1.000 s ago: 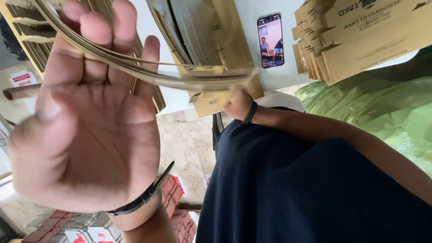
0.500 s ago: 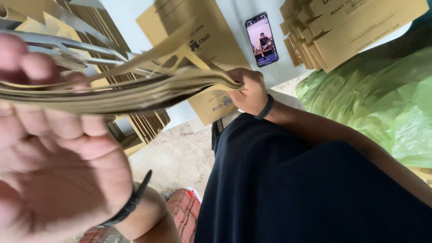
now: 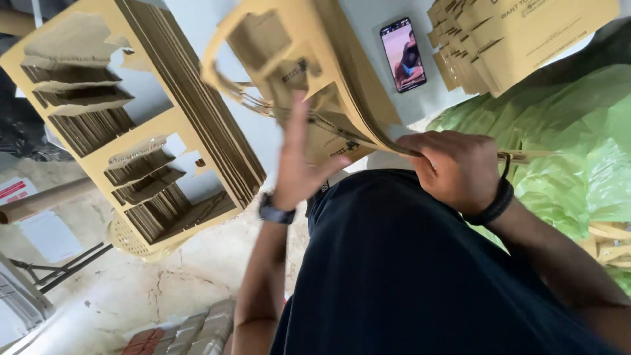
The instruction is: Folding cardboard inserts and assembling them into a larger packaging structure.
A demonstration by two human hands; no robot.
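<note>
Right hand (image 3: 453, 167) is closed tight around one edge of a bundle of die-cut cardboard sheets (image 3: 309, 72), pinning that edge just above the person's dark shirt (image 3: 407, 263). Left hand (image 3: 299, 164) is open, fingers straight and spread, its palm flat against the underside of the sheets and gripping nothing. The sheets arch up and away from the right hand over a pale table (image 3: 368, 26). On the table beyond the sheets lies a phone (image 3: 403, 54), with a stack of flat boxes (image 3: 519, 36) beside it. Left of the sheets sits a frame of cut-out cardboard (image 3: 131, 125). Held by one edge only, the limp sheets could fan apart and slide loose; if they swing down, I judge they could knock the phone.
</note>
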